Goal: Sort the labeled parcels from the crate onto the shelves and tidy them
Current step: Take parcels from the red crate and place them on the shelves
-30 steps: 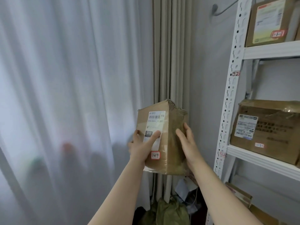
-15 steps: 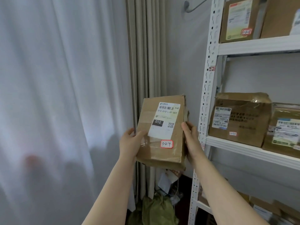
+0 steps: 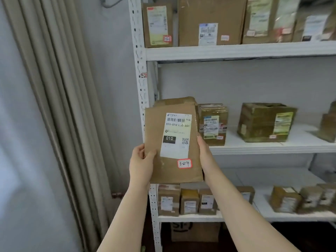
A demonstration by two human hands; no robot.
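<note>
While both hands (image 3: 141, 166) (image 3: 204, 155) grip it, the parcel (image 3: 172, 142) stands upright.

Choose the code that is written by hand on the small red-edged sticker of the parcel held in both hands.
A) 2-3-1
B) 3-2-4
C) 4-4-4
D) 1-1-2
B: the sticker, at the lower right of the parcel, reads 3-2-4, while the left hand and the right hand grip the parcel's two sides.
</note>
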